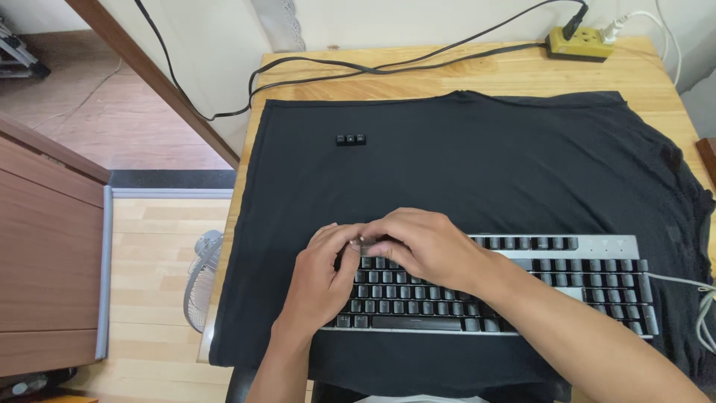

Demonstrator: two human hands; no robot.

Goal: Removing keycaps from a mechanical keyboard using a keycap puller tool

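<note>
A keyboard (pixel 522 287) with dark keys and a silver frame lies on a black cloth (pixel 477 164) spread over a wooden table (pixel 522 75). Both hands meet over its upper left corner. The left hand (pixel 321 280) rests on the left keys, fingers curled toward the top row. The right hand (pixel 421 246) lies across the top rows, fingers bent down; what it grips cannot be told. Three loose keycaps (pixel 350 139) sit in a row on the cloth, well apart. A power strip (pixel 580 43) sits at the table's far edge.
</note>
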